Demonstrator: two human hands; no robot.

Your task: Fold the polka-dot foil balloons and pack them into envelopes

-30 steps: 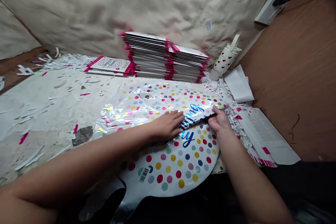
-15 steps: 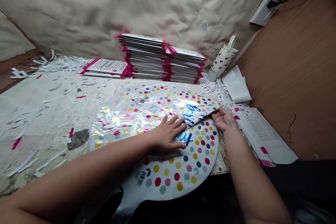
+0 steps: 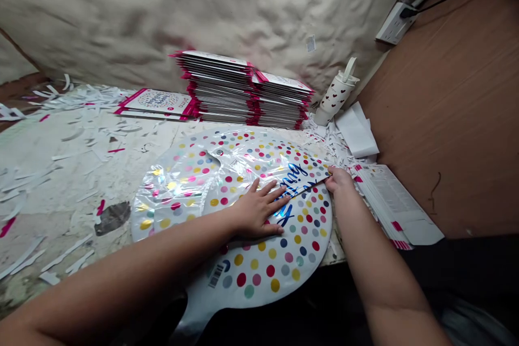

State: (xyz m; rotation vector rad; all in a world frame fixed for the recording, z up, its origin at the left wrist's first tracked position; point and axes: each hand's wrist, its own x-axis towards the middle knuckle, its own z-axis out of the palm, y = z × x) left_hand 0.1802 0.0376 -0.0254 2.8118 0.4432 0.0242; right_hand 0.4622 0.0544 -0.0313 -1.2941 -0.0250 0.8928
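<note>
Counter [image 3: 68, 173] littered w/ paper scraps [image 3: 87, 96]; foil balloon [image 3: 259, 275] lies on it by front edge, top folded over. Left hand [image 3: 255, 213] flat on balloon, fingers now spread apart vs together a sec ago; right hand [image 3: 339, 181] has fingers clamped on fold's edge.

Scuffed white workbench [image 3: 52, 184] | paper shreds [image 3: 67, 253] | stacked pink-edged packets [image 3: 221, 86] | polka-dot foil balloon [image 3: 259, 275] | heart-print bottle [image 3: 334, 98]
</note>
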